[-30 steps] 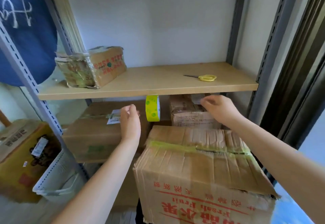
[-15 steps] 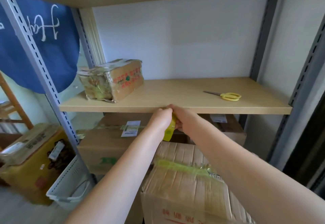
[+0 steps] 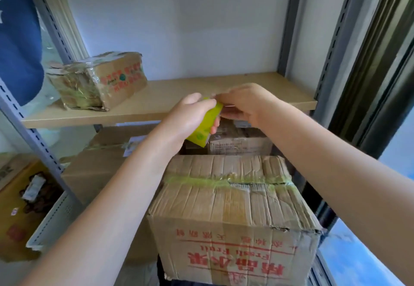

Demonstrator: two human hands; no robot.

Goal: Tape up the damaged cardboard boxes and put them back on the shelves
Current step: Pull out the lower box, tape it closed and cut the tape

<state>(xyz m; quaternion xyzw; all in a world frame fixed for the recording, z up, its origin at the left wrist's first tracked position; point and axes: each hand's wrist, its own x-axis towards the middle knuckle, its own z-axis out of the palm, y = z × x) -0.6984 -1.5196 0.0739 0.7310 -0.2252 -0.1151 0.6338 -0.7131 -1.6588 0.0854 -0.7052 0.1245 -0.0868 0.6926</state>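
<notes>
- Landmark: the large cardboard box [image 3: 230,209], lowest and nearest in the head view, its top seam already bridged by a strip of green tape.
- The tape roll [image 3: 205,125] is above the box's far edge, level with the front lip of the wooden shelf [image 3: 143,106].
- The left hand [image 3: 190,117] grips the roll, fingers curled round its body.
- The right hand [image 3: 244,104] pinches at the roll's upper edge, probably at the free end; the contact itself is hidden.
- Handling, roll: judged light and rigid; hold by the rim, keep fingers off the adhesive.
- Handling, box: creased, softened walls and a torn corner suggest poor stiffness; support from beneath, not by the flaps.
- A smaller taped box [image 3: 98,79] sits on the shelf, up and left of the landmark.
</notes>
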